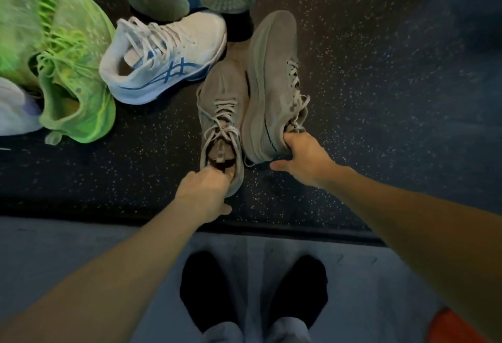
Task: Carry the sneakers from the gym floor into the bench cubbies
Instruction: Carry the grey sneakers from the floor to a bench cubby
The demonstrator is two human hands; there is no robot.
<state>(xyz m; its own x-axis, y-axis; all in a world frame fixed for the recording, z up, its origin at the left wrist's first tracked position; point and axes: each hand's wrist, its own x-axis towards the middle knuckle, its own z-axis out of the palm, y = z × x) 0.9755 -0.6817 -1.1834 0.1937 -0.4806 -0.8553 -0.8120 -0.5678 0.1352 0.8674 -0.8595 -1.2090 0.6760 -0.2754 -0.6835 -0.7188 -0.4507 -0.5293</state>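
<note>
The left hand (202,190) has its fingers curled into the heel opening of an upright grey lace-up mesh sneaker (221,122) on the dark speckled rubber floor (366,71). The right hand (301,156) has its fingers clamped on the collar of the matching grey sneaker (271,82), tipped on its side with its toe pointing away from the fingers, touching the first.

A gym — black speckled rubber floor (353,44), a grey-blue mat (68,247) at its near edge, sports sneakers (163,63) scattered about.

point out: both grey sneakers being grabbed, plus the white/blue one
left grey sneaker (217,103), head view, on the laces over the tongue
right grey sneaker (267,76), head view, on its side wall near the sole
white and blue sneaker (173,55), head view, on the upper beside the blue stripes
</note>
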